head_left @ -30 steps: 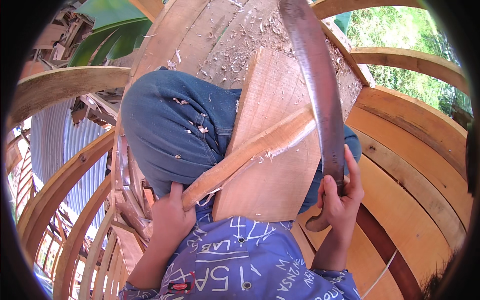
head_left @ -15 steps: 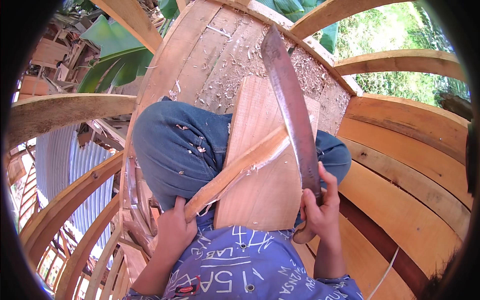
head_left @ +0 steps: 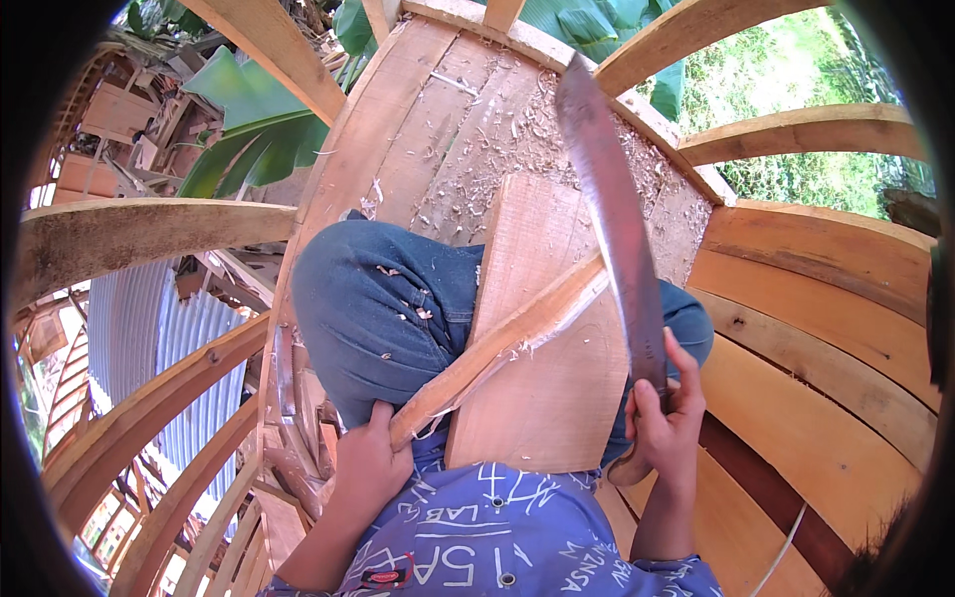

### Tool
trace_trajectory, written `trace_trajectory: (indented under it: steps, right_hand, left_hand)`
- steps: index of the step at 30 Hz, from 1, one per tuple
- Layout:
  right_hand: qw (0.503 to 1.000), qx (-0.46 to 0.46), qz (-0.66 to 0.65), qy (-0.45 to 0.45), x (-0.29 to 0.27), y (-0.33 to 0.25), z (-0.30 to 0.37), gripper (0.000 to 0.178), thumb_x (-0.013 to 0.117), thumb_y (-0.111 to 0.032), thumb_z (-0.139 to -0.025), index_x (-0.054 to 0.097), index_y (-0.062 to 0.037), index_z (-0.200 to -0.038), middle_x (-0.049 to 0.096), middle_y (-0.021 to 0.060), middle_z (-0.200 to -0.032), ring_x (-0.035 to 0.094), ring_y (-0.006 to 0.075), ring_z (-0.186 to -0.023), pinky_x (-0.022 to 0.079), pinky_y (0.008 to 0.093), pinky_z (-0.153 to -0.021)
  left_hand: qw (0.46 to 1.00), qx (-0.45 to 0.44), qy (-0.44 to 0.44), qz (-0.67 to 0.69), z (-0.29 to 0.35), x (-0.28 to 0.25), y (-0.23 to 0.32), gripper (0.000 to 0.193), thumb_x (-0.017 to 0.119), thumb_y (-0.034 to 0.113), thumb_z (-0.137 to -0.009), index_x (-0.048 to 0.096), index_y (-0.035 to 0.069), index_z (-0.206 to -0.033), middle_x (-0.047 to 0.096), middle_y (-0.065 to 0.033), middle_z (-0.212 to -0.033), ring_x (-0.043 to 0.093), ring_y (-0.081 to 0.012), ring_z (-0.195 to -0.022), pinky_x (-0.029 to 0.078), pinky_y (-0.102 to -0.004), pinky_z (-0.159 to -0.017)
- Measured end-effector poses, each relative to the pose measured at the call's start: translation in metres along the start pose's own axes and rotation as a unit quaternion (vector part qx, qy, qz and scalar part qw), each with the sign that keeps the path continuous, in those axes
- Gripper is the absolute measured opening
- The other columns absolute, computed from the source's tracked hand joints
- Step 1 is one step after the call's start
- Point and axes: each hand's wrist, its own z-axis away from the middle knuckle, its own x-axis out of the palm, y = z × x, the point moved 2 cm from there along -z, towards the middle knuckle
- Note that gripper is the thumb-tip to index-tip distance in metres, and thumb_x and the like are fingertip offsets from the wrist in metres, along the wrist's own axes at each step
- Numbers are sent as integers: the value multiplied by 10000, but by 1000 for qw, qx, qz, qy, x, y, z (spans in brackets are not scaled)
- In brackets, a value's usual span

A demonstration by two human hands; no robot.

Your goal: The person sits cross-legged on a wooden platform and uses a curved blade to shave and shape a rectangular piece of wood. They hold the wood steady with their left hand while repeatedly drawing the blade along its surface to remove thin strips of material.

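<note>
My right hand (head_left: pixel 668 423) is closed round the handle of a machete (head_left: pixel 619 224). Its long, dark, worn blade points away from me and slants slightly left. A narrow wooden stick (head_left: pixel 502 343) lies diagonally over a flat wooden board (head_left: pixel 552 398) resting on my lap. My left hand (head_left: pixel 373 453) grips the stick's near end beside my left knee. The far end meets or lies behind the blade's left edge; whether they touch I cannot tell. Pale, freshly cut wood and a few curled slivers show along the stick's lower side.
Wood shavings cover the plank floor (head_left: pixel 477 129) ahead of my crossed legs. Curved wooden ribs (head_left: pixel 159 234) rise at the left, and long planks (head_left: pixel 816 308) form the right side. Beyond the left ribs are corrugated sheets (head_left: pixel 194 368) and scrap wood. Large green leaves (head_left: pixel 264 124) hang close by.
The whole view has shifted, so everything sits a little farther right and lower. Machete, stick and both hands keep nearly the same places relative to one another.
</note>
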Motion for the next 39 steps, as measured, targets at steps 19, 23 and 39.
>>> trace_trajectory:
  steps: [19, 23, 39]
  right_hand:
    - [998, 35, -12, -53, 2, -1, 12, 510, 537, 33, -890, 397, -76, -1368, 567, 17, -668, 503, 51, -497, 395, 207, -440]
    - [998, -2, -66, 5, 6, -4, 4, 516, 526, 13, -903, 369, -92, -1382, 567, 21, -657, 502, 53, -487, 393, 202, -436]
    - [996, 49, -28, -65, 2, 0, 19, 489, 562, -6, -886, 432, -79, -1352, 565, 7, -657, 497, 49, -478, 391, 215, -434]
  left_hand:
    - [1000, -12, -2, 2, 4, -2, -2, 329, 601, 103, -741, 504, 36, -1048, 599, -234, -651, 607, -430, -632, 474, -510, -572]
    - [1000, -17, 4, 22, 2, -1, -1, 316, 600, 103, -742, 511, 46, -1039, 593, -233, -639, 605, -432, -625, 472, -515, -569]
    - [1000, -30, 3, 0, 6, -7, 3, 274, 573, 98, -738, 525, 46, -1002, 587, -258, -649, 597, -456, -649, 469, -531, -595]
